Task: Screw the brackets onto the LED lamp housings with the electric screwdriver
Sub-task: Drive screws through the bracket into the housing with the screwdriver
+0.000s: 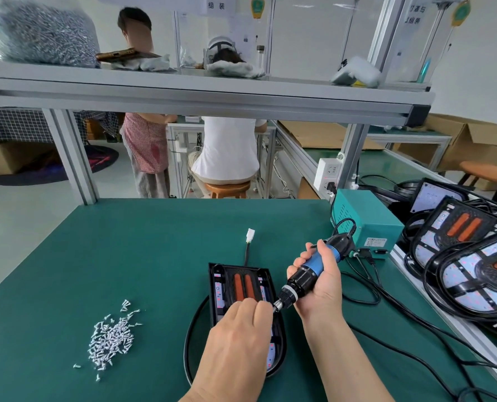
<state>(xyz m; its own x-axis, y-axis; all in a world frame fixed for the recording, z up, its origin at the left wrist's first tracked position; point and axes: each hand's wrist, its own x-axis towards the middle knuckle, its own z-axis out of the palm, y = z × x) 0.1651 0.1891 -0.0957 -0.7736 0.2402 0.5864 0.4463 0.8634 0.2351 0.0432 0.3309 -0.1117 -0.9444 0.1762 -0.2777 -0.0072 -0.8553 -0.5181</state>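
A black LED lamp housing (229, 285) with two orange strips lies on the green mat, its cable and white plug (250, 235) running off behind it. My right hand (322, 282) grips the blue and black electric screwdriver (308, 275), held slanted with its tip pointing down-left at the housing's right side. My left hand (241, 329) lies over the housing with curled fingers meeting the screwdriver tip; whatever they pinch there is hidden. The bracket is not clearly visible under my hand.
A pile of small silver screws (111, 340) lies on the mat to the left. A teal power box (366, 221) stands at the right rear with cables trailing across the mat. Stacked lamp housings (467, 256) fill the right side. Two people work beyond the bench.
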